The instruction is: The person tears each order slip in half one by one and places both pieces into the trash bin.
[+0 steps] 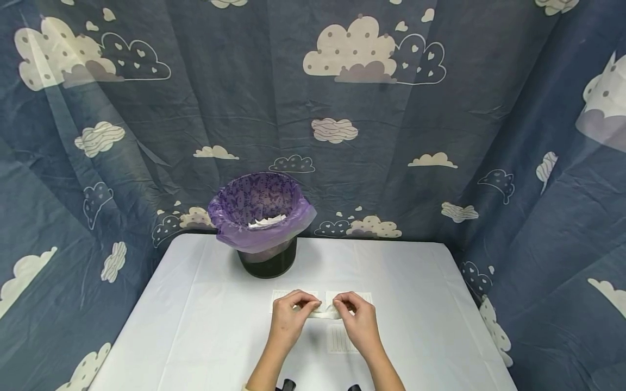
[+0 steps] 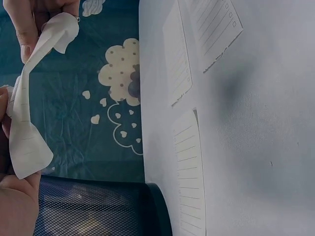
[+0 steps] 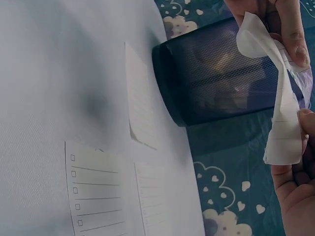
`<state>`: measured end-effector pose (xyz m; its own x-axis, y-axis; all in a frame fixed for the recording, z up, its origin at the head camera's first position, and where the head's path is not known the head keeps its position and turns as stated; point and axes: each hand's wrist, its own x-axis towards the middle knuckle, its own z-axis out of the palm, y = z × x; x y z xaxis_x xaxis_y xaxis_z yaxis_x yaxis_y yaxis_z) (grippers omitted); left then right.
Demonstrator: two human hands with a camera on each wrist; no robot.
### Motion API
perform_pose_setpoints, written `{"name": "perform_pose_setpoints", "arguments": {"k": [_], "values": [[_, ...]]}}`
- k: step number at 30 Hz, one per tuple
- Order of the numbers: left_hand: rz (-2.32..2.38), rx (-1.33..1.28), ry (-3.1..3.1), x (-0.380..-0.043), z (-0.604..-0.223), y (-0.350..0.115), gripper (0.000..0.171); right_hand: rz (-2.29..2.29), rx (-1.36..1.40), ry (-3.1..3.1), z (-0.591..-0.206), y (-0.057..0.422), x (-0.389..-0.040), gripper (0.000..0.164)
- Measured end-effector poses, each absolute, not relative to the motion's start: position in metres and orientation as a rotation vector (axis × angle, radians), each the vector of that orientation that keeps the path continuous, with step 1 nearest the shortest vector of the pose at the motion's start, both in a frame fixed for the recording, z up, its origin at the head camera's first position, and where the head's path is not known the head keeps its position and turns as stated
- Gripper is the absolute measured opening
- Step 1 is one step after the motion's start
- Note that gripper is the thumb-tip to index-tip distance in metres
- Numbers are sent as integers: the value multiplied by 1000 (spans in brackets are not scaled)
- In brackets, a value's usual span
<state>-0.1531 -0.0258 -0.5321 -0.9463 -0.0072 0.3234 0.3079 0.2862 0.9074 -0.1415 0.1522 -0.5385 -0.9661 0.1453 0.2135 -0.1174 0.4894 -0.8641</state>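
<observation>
Paper strip, raised between two hands above the white table. Head view: the left hand and right hand grip it from opposite sides, thumb and fingertips pinching the paper, a paired hold that probably keeps a limp piece under control. Two lined sheets lie just beyond the hands and a third sheet nearer the person, presumably laid apart for easy picking. The bin, in a purple liner with white scraps inside, stands by the table's far edge; it limits movement forward and left, while the tabletop runs on widely to the right. Left wrist view: the strip is narrow and twisted at mid-length, flaring at its ends; ragged short edges show on two sheets. Right wrist view: both pinches recur, the other fingers partly hidden; whether the strip is one layer or two cannot be told. The bin's mesh wall appears behind, apart from the sheets
</observation>
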Motion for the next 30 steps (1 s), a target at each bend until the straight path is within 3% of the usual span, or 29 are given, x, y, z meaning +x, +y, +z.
{"name": "perform_pose_setpoints", "arguments": {"k": [9, 30], "values": [[-1731, -247, -2307, -154, -533, -28, 7, 1457, -20, -2477, -539, 154, -142, 12], [-1761, -220, -2275, -158, -534, -36, 7, 1449, -43, -2458, -540, 160, -144, 5]]}}
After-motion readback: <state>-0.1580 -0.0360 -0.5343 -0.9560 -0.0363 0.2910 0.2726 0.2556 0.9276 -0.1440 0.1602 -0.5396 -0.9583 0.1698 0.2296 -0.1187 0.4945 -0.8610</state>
